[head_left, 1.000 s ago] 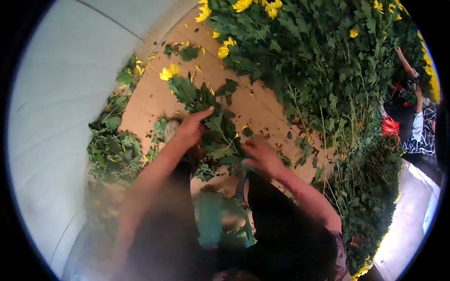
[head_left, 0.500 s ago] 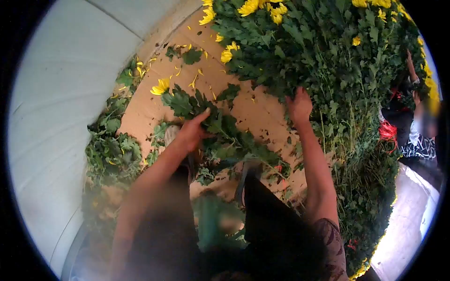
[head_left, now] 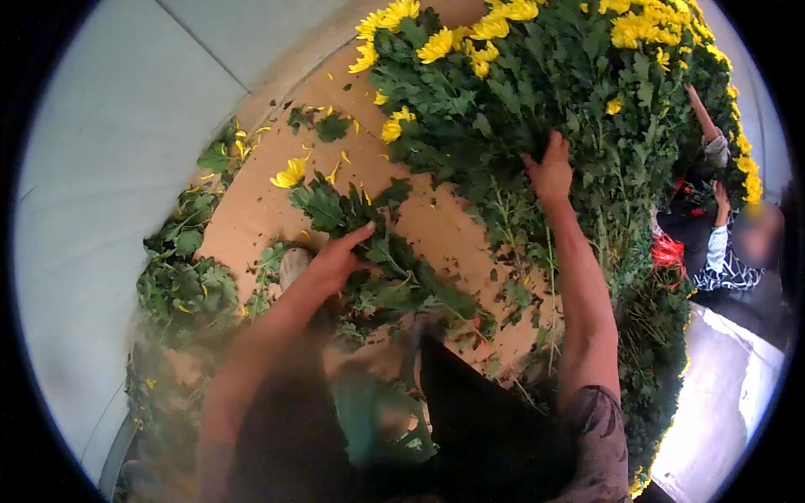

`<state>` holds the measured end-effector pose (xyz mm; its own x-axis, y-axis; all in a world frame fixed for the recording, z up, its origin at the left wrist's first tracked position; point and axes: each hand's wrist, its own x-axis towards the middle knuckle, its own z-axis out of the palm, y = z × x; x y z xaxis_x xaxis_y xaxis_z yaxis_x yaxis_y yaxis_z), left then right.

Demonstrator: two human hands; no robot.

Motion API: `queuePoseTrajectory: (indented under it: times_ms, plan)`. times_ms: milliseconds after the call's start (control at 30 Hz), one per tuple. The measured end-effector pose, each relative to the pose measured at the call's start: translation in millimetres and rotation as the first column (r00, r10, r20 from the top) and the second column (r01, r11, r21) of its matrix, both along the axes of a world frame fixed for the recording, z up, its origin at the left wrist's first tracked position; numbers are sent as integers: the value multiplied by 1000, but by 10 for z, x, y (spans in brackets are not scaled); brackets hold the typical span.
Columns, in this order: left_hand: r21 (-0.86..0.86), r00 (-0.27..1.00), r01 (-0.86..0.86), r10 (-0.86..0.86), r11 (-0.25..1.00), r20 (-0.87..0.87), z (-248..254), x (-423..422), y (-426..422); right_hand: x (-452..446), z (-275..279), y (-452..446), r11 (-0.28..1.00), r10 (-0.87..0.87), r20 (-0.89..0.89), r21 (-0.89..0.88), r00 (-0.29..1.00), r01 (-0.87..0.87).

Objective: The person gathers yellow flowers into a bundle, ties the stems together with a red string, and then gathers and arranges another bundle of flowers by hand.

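Note:
My left hand (head_left: 340,260) is closed around the leafy stem of a single yellow chrysanthemum (head_left: 323,201). Its bloom points up and left, and the stem slants down to the right over my legs. At the near side of a large heap of chrysanthemums (head_left: 511,101), my right hand (head_left: 551,172) touches the foliage. The thumb stands apart from the fingers, whose tips are partly lost among dark leaves. No separate stem shows in that hand.
Brown cardboard (head_left: 251,218) under me carries fallen petals and leaf scraps. Stripped leaves (head_left: 189,285) lie along the left edge by a pale wall (head_left: 109,168). Red ties (head_left: 667,251) and another person's arm (head_left: 704,117) are beyond the heap at right.
My right hand has shifted slightly up and right along the heap, its thumb now spread from the fingers. The left hand keeps the same chrysanthemum. The whole view has shifted a little.

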<state>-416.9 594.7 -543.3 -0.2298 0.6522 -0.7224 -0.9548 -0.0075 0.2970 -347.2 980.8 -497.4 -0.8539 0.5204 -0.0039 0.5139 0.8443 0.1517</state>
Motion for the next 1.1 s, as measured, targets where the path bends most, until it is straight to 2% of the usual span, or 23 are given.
queuePoseTrajectory:
  times_ms: [67, 133, 200, 267, 333, 400, 467, 567, 667, 733, 800, 833, 867, 900, 933, 1000, 1033, 1067, 1100]
  plan:
    - [-9, 999, 4, -4, 1000, -41, 10, -36, -28, 24, -49, 25, 965, -185, -234, -228, 955, 131]
    - [8, 1000, 6, -6, 1000, 25, -100, -56, -93, 133, 20, -4, 959, -182, -230, -257, 956, 121]
    - [50, 1000, -22, 21, 999, 21, -137, -75, -113, 186, 185, -58, 993, 118, -79, 21, 990, -117]
    - [84, 998, -52, 50, 995, 23, -168, -84, -138, 143, 206, -82, 988, 154, -97, 46, 983, -150]
    - [42, 1000, -6, 6, 999, 2, -181, -81, -130, 68, 136, -98, 963, 240, -275, 188, 931, -193]
    - [32, 999, 49, -48, 998, -23, -100, -102, -101, 121, -42, 47, 975, 205, -258, 136, 944, -175]
    - [9, 996, 82, -81, 997, -47, -9, -128, -83, 30, 59, 64, 990, 131, 25, 55, 991, -132]
    - [52, 1000, 22, -21, 998, -13, 129, -98, -87, 140, 381, -298, 987, 158, -1, -21, 987, -158]
    - [13, 996, 91, -91, 996, -14, 240, -142, -81, 30, 850, -998, 968, 206, -8, -145, 978, -205]
    - [39, 986, 75, -69, 996, -149, 336, -97, -95, -29, 743, -1434, 920, 272, -53, -277, 961, -276]
    - [33, 994, 31, -27, 999, -104, 508, -110, -109, -259, 629, -1951, 874, 259, 180, -461, 949, -152]
    - [52, 998, -13, 16, 999, -63, 548, -156, -137, -285, 536, -2125, 864, 272, 167, -476, 948, -165]
    - [34, 997, -21, 23, 999, -70, 429, -183, -193, -266, 382, -2283, 825, 381, 104, -486, 919, -288]
    - [-35, 988, -139, 136, 990, -76, 204, -160, -256, -227, 261, -2395, 774, 481, 45, -491, 875, -400]
    - [-99, 965, -254, 246, 962, -88, 39, -115, -324, -188, 185, -2438, 765, 486, 41, -504, 873, -402]
    - [-90, 910, -193, 144, 977, -390, -47, -27, -530, -126, 71, -2383, 730, 459, -51, -547, 887, -409]
    - [-142, 923, -286, 233, 948, -308, -63, 1, -610, -82, 55, -2280, 702, 419, -101, -595, 902, -393]
    - [-202, 941, -269, 212, 942, -265, -37, -30, -662, -60, 55, -2154, 692, 426, -103, -603, 899, -397]
    - [-260, 956, -249, 195, 933, -218, -12, -61, -714, -57, 79, -2013, 716, 247, -79, -656, 966, -237]
